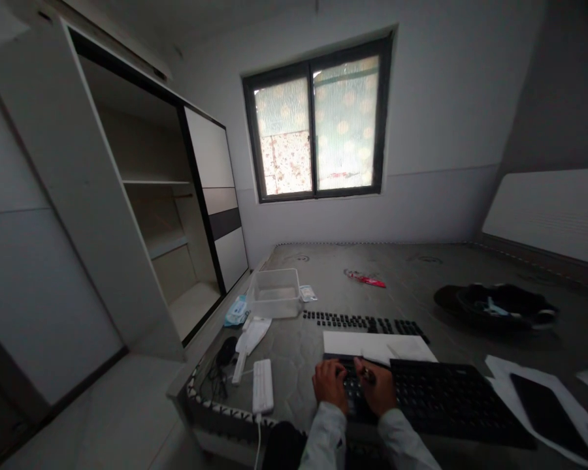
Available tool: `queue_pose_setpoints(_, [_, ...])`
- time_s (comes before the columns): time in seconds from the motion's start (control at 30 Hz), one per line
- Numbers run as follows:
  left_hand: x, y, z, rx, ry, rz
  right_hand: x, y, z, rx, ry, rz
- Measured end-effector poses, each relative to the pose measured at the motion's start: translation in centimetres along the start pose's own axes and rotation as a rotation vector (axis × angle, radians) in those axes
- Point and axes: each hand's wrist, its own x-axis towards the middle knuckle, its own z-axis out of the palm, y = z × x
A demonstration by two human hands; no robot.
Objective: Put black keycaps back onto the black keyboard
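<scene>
A black keyboard (pixel 451 395) lies across the near side of the mattress, slightly tilted in view. My left hand (pixel 329 384) is at its left end, fingers curled down against it. Just to the right, my right hand (pixel 378 386) is closed above the keys, with a small dark thing between the fingers that I cannot make out. Rows of loose black keycaps (pixel 345 320) are laid out beyond the keyboard. Between them and the keyboard lies a white sheet (pixel 367 343), partly hidden by my hands.
A clear plastic box (pixel 274 294) stands at the left, near a blue packet (pixel 236 312) and a white power strip (pixel 262 386). At the right are a dark phone (pixel 549 411) on paper and a black bag-like item (pixel 504 310). Farther back lies a red item (pixel 370 280).
</scene>
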Motion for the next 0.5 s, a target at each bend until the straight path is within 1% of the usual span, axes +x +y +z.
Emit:
queue_pose_setpoints(0.07, [0.1,-0.1,0.1,-0.016,0.013,-0.017,-0.4,0.5,-2.3,-0.231,0.013,-0.167])
queue_pose_setpoints(0.1, [0.1,-0.2,0.2,-0.018,0.016,-0.034,-0.7,0.9,-3.5,-0.344,0.044,-0.216])
queue_pose_setpoints(0.17, [0.2,-0.3,0.4,-0.006,0.033,-0.064,-1.4,2.3,-5.9,-0.544,0.126,-0.254])
queue_pose_setpoints(0.23, [0.3,-0.5,0.5,0.01,0.063,-0.062,-2.5,4.1,-8.4,-0.691,0.161,-0.206])
queue_pose_setpoints(0.3, [0.3,-0.7,0.7,0.019,0.099,-0.036,-3.9,6.3,-11.1,-0.785,0.188,-0.085])
queue_pose_setpoints(0.37, [0.4,-0.9,0.9,0.021,0.12,0.001,-5.7,8.7,-14.0,-0.853,0.215,0.094])
queue_pose_setpoints(0.43, [0.3,-1.3,1.1,0.026,0.133,0.054,-7.3,10.9,-16.8,-0.884,0.184,0.364])
queue_pose_setpoints(0.47, [0.3,-1.4,1.2,0.031,0.136,0.079,-8.0,11.8,-18.0,-0.889,0.138,0.509])
queue_pose_setpoints(0.5, [0.3,-1.5,1.2,0.04,0.138,0.101,-8.5,12.4,-19.0,-0.884,0.104,0.623])
